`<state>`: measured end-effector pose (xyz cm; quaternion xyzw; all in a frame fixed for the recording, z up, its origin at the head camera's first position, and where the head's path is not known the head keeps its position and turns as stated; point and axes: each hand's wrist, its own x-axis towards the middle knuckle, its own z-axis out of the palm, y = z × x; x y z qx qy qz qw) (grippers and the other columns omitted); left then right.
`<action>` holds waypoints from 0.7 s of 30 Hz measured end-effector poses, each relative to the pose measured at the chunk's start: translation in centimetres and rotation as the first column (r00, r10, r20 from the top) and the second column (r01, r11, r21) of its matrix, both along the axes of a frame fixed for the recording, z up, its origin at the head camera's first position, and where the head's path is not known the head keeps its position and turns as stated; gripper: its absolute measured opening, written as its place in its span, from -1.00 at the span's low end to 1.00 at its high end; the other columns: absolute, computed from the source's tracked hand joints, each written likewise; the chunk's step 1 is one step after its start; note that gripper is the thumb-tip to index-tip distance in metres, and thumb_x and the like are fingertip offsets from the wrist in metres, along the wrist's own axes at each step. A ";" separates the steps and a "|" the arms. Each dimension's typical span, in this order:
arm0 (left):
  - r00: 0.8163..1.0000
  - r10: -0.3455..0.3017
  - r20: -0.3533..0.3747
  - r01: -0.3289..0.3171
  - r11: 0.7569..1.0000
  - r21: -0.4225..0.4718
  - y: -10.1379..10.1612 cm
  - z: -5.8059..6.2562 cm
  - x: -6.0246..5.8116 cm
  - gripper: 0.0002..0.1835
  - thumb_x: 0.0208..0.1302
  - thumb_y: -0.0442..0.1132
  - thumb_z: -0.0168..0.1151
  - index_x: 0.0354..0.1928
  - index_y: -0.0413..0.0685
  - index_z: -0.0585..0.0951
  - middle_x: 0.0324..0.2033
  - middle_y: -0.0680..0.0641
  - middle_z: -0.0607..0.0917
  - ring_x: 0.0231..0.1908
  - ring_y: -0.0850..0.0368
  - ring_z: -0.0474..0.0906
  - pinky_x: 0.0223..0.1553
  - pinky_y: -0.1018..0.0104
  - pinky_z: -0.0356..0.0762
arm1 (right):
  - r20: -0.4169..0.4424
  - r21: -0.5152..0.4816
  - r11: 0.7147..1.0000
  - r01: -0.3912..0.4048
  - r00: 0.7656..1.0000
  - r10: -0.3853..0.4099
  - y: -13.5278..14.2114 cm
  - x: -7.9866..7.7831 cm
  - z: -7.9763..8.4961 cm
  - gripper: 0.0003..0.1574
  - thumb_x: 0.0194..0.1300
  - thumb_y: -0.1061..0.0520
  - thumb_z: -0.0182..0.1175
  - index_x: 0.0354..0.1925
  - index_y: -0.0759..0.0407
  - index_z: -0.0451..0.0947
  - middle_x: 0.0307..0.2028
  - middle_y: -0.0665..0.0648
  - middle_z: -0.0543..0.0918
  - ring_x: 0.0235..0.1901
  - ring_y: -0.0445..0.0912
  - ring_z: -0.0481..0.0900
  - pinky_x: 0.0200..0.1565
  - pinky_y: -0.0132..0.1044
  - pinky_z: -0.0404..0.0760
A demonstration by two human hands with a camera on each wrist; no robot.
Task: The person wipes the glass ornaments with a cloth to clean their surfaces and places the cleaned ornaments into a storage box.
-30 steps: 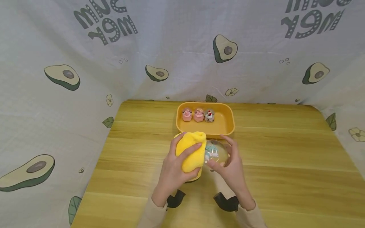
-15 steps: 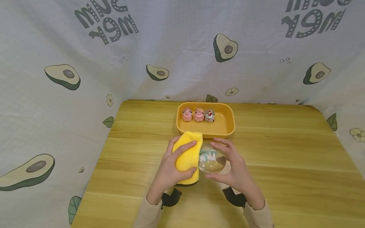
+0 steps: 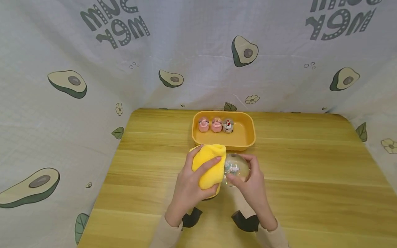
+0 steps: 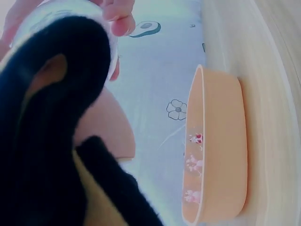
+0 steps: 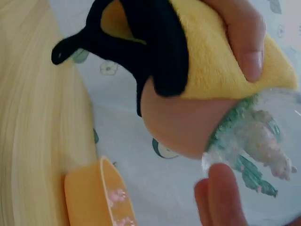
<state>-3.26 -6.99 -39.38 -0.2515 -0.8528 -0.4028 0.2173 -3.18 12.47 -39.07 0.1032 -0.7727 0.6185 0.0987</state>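
Note:
A snow globe (image 3: pixel 237 168) lies on its side between my hands, its clear ball toward the right. Green and white figures show inside the ball, and its smooth pinkish base (image 5: pixel 183 122) appears in the right wrist view. My left hand (image 3: pixel 190 182) grips a yellow cloth (image 3: pixel 209 168) with black edging against that base. With thumb and fingers, my right hand (image 3: pixel 252 182) holds the ball. In the left wrist view, the cloth's dark edging (image 4: pixel 89 56) covers much of the globe.
Just beyond my hands stands a yellow tray (image 3: pixel 243 137) on the wooden table (image 3: pixel 310 165). Three small globes stand in its left part: two pink ones (image 3: pixel 216 125) and one white-and-red (image 3: pixel 227 126). An avocado-print curtain (image 3: pixel 204 41) hangs behind.
Half a second ago the cloth and globe were slightly further left, with my right fingers spread wider on the ball. Both have shifted right, and the globe has turned, back near its earlier pose.

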 end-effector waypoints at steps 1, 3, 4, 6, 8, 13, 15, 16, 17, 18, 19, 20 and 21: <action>1.000 -0.004 0.013 0.004 1.000 0.010 -0.1 0.0 -0.1 -0.25 -0.20 -0.16 0.51 0.18 0.29 0.51 0.29 -0.13 0.25 0.04 -0.02 0.44 -0.26 0.18 0.56 | 0.016 -0.004 1.000 -0.030 0.999 0.031 0.1 0.0 0.1 -0.12 -0.07 0.39 0.38 0.22 0.28 0.23 -0.04 0.27 0.50 -0.30 -0.10 0.58 -0.46 -0.28 0.63; 0.998 -0.026 0.065 0.023 0.998 0.051 -0.4 0.0 -0.2 -0.26 -0.17 -0.17 0.50 0.18 0.29 0.51 0.28 -0.11 0.25 0.06 -0.02 0.42 -0.24 0.16 0.55 | 0.006 0.009 0.993 -0.119 0.993 0.118 0.5 0.0 0.2 0.05 -0.11 0.41 0.41 0.32 0.23 0.15 0.05 0.28 0.45 -0.27 -0.06 0.59 -0.47 -0.23 0.63; 0.994 -0.041 0.100 0.034 0.996 0.078 -0.6 0.0 -0.3 -0.26 -0.16 -0.18 0.50 0.19 0.30 0.50 0.28 -0.09 0.25 0.07 -0.01 0.40 -0.23 0.15 0.54 | -0.018 0.013 0.984 -0.180 0.984 0.180 0.7 -0.1 0.2 0.14 -0.13 0.44 0.42 0.37 0.21 0.10 0.10 0.31 0.40 -0.26 -0.04 0.59 -0.48 -0.21 0.64; 0.983 -0.077 0.166 0.053 0.989 0.140 -1.0 0.0 -0.5 -0.26 -0.14 -0.20 0.49 0.21 0.29 0.49 0.26 -0.07 0.25 0.07 -0.01 0.38 -0.20 0.13 0.51 | -0.082 0.045 0.957 -0.287 0.954 0.290 1.2 -0.3 0.1 0.28 -0.20 0.50 0.45 0.42 0.20 0.03 0.19 0.34 0.32 -0.21 -0.02 0.59 -0.49 -0.21 0.64; 0.967 -0.114 0.229 0.069 0.978 0.197 -1.5 0.0 -0.7 -0.25 -0.12 -0.22 0.49 0.22 0.30 0.48 0.25 -0.04 0.25 0.07 0.01 0.37 -0.20 0.12 0.48 | -0.158 0.135 0.936 -0.325 0.925 0.344 1.5 -0.5 0.1 0.29 -0.24 0.50 0.47 0.42 0.23 0.06 0.24 0.31 0.30 -0.14 -0.05 0.56 -0.48 -0.24 0.64; 0.934 -0.191 0.302 0.112 0.959 0.259 -2.0 0.1 -0.8 -0.24 -0.09 -0.27 0.48 0.25 0.26 0.47 0.24 0.00 0.26 -0.04 0.02 0.40 -0.24 0.15 0.47 | -0.279 0.367 0.906 -0.211 0.904 0.324 2.1 -0.8 0.4 0.22 -0.32 0.29 0.59 0.34 0.12 0.26 0.04 0.17 0.53 -0.10 -0.10 0.52 -0.35 -0.32 0.61; 0.931 -0.204 0.303 0.126 0.958 0.259 -2.1 0.2 -0.8 -0.25 -0.08 -0.28 0.47 0.25 0.24 0.48 0.24 0.00 0.27 -0.06 0.02 0.41 -0.25 0.16 0.48 | -0.300 0.391 0.901 -0.189 0.899 0.319 2.2 -1.0 0.4 0.18 -0.33 0.17 0.62 0.31 0.12 0.32 0.06 0.18 0.51 -0.08 -0.07 0.51 -0.27 -0.29 0.60; 0.929 -0.211 0.303 0.133 0.957 0.259 -2.1 0.2 -0.8 -0.25 -0.08 -0.28 0.47 0.25 0.24 0.48 0.23 -0.01 0.28 -0.06 0.02 0.41 -0.25 0.17 0.48 | -0.303 0.388 0.901 -0.193 0.897 0.323 2.2 -1.0 0.4 0.15 -0.29 0.07 0.62 0.29 0.14 0.33 0.08 0.20 0.48 -0.05 -0.05 0.50 -0.26 -0.28 0.59; 0.928 -0.217 0.301 0.140 0.956 0.258 -2.1 0.2 -0.8 -0.25 -0.08 -0.28 0.47 0.25 0.24 0.48 0.23 -0.01 0.28 -0.06 0.02 0.41 -0.24 0.17 0.48 | -0.304 0.375 0.905 -0.200 0.896 0.324 2.1 -1.0 0.3 0.12 -0.26 -0.01 0.61 0.27 0.17 0.34 0.11 0.23 0.46 -0.04 -0.03 0.50 -0.24 -0.29 0.59; 0.929 -0.218 0.299 0.142 0.957 0.254 -2.1 0.2 -0.8 -0.25 -0.09 -0.27 0.47 0.25 0.25 0.48 0.23 0.00 0.28 -0.05 0.02 0.41 -0.24 0.18 0.48 | -0.307 0.363 0.911 -0.197 0.897 0.317 2.1 -1.1 0.2 0.10 -0.21 -0.10 0.58 0.26 0.20 0.34 0.11 0.23 0.45 -0.04 -0.04 0.50 -0.23 -0.31 0.58; 0.931 -0.214 0.295 0.142 0.959 0.247 -2.0 0.2 -0.8 -0.25 -0.09 -0.27 0.48 0.25 0.26 0.48 0.23 0.00 0.28 -0.04 0.03 0.40 -0.24 0.19 0.48 | -0.308 0.348 0.918 -0.190 0.901 0.304 2.0 -1.1 0.1 0.09 -0.17 -0.17 0.54 0.24 0.22 0.34 0.08 0.22 0.46 -0.06 -0.07 0.49 -0.22 -0.35 0.57; 0.936 -0.206 0.287 0.140 0.962 0.236 -1.9 0.2 -0.8 -0.24 -0.10 -0.26 0.48 0.25 0.27 0.48 0.23 0.00 0.28 -0.03 0.03 0.40 -0.24 0.19 0.49 | -0.312 0.324 0.929 -0.180 0.907 0.284 1.9 -1.1 0.0 0.11 -0.18 -0.21 0.53 0.23 0.26 0.33 0.04 0.22 0.47 -0.07 -0.07 0.49 -0.23 -0.38 0.55; 0.942 -0.193 0.274 0.135 0.967 0.218 -1.8 0.2 -0.7 -0.24 -0.10 -0.25 0.48 0.24 0.29 0.48 0.23 0.00 0.27 -0.03 0.04 0.41 -0.25 0.20 0.49 | -0.314 0.299 0.940 -0.166 0.913 0.261 1.8 -1.1 -0.1 0.11 -0.18 -0.22 0.52 0.21 0.29 0.33 0.02 0.22 0.49 -0.11 -0.08 0.50 -0.26 -0.41 0.55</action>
